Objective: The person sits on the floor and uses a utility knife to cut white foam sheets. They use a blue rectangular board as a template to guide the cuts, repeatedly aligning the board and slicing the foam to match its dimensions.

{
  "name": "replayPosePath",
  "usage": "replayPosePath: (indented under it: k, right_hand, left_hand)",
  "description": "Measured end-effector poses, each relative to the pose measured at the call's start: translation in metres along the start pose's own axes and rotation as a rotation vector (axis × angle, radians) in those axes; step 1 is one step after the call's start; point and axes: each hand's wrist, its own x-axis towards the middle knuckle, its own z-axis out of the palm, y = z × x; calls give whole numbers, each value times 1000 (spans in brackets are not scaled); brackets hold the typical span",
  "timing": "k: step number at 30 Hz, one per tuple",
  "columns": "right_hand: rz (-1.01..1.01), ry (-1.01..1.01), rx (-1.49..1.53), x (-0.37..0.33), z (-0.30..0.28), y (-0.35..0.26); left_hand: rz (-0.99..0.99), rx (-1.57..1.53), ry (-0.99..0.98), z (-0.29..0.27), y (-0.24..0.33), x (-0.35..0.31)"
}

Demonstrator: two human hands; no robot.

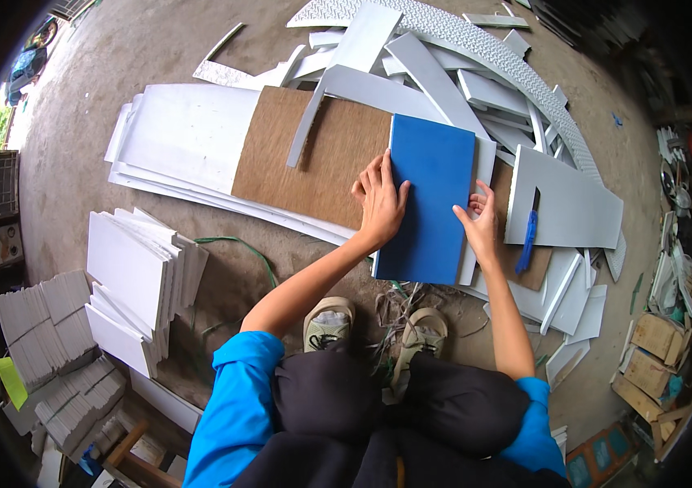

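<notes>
A flat rectangular blue board (427, 199) lies in front of me, on top of white boards whose edge (484, 159) sticks out at its right. My left hand (380, 202) holds its left edge, fingers along the side and thumb toward the face. At the right edge, my right hand (480, 220) grips with the thumb over the blue face and the fingers at the side. Just right of that hand, a knife with a blue handle (528, 240) and dark blade lies partly over a grey-white panel (565, 199). Under the boards is a brown wooden sheet (305, 154).
Long white panels (183, 130) extend left. White offcuts (435, 81) and a curved textured strip (517, 65) are heaped beyond. Stacks of white boards (130, 268) and tied bundles (49, 317) stand at left. Green strapping (240, 244) lies on the floor near my shoes (329, 321).
</notes>
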Motion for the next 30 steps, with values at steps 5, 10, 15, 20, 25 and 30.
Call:
replayPosePath:
  k: [5, 10, 15, 20, 25, 30]
  right_hand:
    - [4, -4, -9, -1, 0, 0]
    - [22, -19, -57, 1, 2, 2]
    - [-58, 4, -39, 6, 5, 16]
    - [-50, -10, -12, 10, 3, 19]
    - [-80, -13, -66, 8, 2, 20]
    - [-81, -15, -66, 4, 6, 13]
  left_hand:
    - [9, 18, -3, 2, -1, 0]
    - [154, -6, -93, -10, -20, -6]
    - [502, 32, -361, -52, -42, -56]
    - [514, 93, -411, -55, -40, -79]
    - [582, 187, -396, -58, -36, -78]
    - [582, 145, -365, -56, -40, -83]
